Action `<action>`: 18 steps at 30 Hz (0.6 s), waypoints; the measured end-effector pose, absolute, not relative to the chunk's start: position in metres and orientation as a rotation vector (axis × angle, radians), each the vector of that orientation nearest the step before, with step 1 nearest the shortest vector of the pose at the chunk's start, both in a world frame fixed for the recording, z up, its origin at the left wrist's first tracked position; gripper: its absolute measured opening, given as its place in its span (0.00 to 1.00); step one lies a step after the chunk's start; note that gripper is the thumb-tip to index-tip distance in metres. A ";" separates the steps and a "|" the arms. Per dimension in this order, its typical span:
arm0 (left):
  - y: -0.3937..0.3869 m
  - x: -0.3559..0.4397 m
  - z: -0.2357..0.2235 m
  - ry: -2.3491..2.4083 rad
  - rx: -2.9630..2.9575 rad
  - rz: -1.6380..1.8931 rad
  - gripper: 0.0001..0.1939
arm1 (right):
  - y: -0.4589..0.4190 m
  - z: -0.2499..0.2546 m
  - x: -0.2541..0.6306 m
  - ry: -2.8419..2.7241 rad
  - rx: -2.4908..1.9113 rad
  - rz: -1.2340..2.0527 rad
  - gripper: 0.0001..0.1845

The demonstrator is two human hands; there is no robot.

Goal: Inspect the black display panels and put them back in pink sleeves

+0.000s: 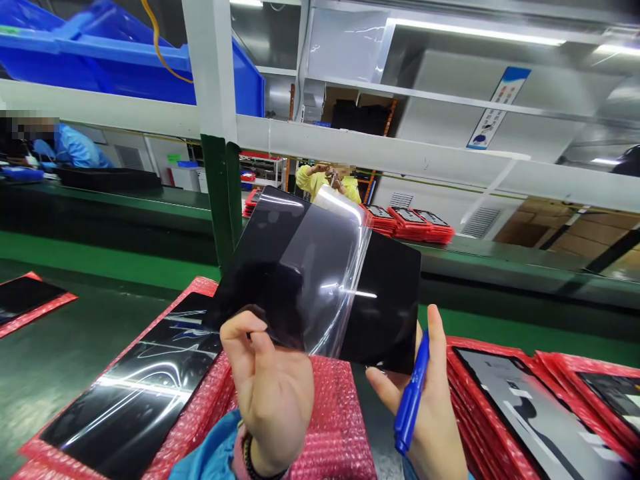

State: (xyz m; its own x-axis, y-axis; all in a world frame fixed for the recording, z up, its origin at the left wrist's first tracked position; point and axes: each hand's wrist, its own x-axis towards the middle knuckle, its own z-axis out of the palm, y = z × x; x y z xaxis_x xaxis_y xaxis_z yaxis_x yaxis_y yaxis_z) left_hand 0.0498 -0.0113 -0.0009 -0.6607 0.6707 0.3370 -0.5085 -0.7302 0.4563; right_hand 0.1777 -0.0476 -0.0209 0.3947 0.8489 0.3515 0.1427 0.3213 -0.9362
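Film (336,280) half-lifted off black panel (385,303)
My left hand (270,393) pinches the film; my right hand (425,420) clasps panel and blue marker (413,393), above a red bubble-wrap pouch (330,433) on the tabletop (65,347).

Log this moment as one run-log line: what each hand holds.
left hand: pinches clear film on black panel | right hand: holds panel and blue marker

black display panel (385,307), tilted, held up | clear protective film (333,280), partly peeled, curling, pinched by left grip (267,393) | blue marker (411,393) against panel's lower edge, both in right grip (430,427)
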 end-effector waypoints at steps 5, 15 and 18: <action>-0.018 0.052 -0.001 0.475 0.650 2.381 0.04 | -0.050 -0.016 0.176 -1.081 -1.153 0.603 0.55; 0.025 0.015 0.008 0.405 0.466 2.102 0.02 | -0.056 -0.016 0.187 -1.180 -0.809 0.907 0.37; 0.030 0.012 0.008 0.367 0.437 2.056 0.01 | -0.058 -0.009 0.191 -1.184 -0.722 1.045 0.36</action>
State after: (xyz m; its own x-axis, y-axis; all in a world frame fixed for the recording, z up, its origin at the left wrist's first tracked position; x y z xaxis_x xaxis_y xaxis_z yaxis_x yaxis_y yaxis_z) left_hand 0.0122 0.0302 0.0082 -0.4694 0.8689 0.1571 -0.7608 -0.4883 0.4274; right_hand 0.1909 -0.0576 -0.0092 0.0369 0.9237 0.3812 -0.2633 0.3770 -0.8880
